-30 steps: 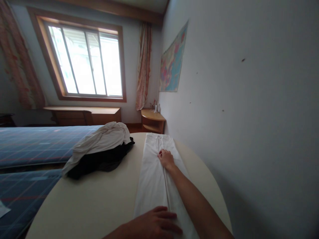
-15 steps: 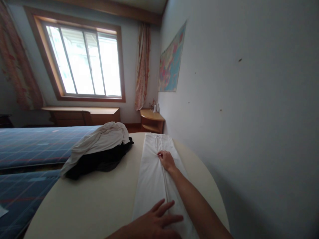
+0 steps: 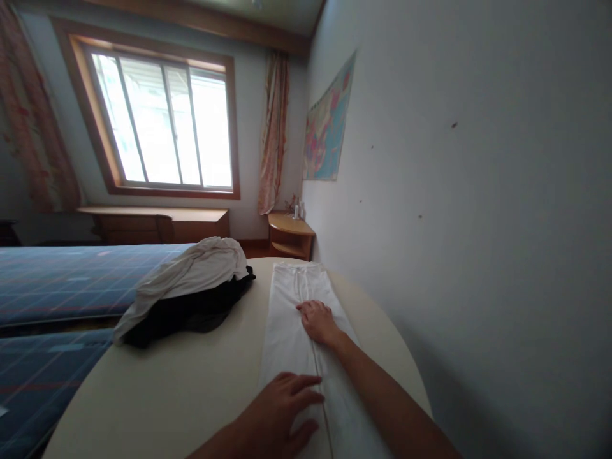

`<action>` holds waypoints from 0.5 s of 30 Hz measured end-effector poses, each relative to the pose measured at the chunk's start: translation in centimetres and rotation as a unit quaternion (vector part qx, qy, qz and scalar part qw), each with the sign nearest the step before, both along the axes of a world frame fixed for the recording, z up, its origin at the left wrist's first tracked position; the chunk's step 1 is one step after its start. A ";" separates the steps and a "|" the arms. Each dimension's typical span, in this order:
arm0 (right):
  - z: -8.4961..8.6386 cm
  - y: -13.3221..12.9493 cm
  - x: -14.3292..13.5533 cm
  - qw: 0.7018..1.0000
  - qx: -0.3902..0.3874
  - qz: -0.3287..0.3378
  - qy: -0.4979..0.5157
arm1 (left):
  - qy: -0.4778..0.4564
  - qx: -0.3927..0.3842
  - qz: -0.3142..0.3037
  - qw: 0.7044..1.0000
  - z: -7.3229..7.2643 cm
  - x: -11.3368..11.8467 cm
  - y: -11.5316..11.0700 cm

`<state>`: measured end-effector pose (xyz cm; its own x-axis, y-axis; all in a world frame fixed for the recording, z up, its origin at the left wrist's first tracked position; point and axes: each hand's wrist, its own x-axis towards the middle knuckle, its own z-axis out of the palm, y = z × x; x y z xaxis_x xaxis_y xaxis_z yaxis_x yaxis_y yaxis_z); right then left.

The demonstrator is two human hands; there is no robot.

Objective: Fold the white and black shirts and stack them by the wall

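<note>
A long white folded garment (image 3: 287,331) lies lengthwise on the round cream table (image 3: 191,382), with an edge running down its middle. I cannot tell what kind of garment it is. My right hand (image 3: 319,322) rests palm down on its upper part, fingers laid on the cloth beside that edge and some creases. Nearer to me, my left hand (image 3: 284,408) is over the lower part with its fingers apart and nothing in them. Whether its fingertips touch the cloth is hard to tell.
A heap of clothes, a light shirt (image 3: 210,261) over a black garment (image 3: 191,309), lies at the table's left edge. Blue plaid mattresses (image 3: 71,274) are beyond it. A white wall (image 3: 478,255) stands close on the right, and a corner shelf (image 3: 291,224) stands behind the table.
My right hand has gone from a pinch on the cloth to lying flatter and slightly nearer me. My left hand has moved slightly left and up, over the middle edge.
</note>
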<state>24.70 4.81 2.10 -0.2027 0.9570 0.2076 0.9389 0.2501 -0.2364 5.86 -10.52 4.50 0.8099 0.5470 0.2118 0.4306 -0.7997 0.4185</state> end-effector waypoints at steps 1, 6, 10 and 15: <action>0.2 0.1 0.0 1.000 -0.006 -0.001 0.000 | -0.007 0.014 0.029 0.999 -0.1 -0.2 0.4; 0.9 3.1 -0.3 0.999 -0.048 -0.023 0.004 | 0.036 0.022 0.065 0.997 -1.7 -0.8 2.3; 1.1 6.5 -1.2 0.996 -0.085 -0.038 0.014 | 0.076 0.005 0.052 0.996 -2.3 -1.0 2.8; 1.0 10.3 -2.3 0.991 -0.113 -0.061 0.025 | 0.094 0.047 0.026 0.994 -4.1 -1.0 4.1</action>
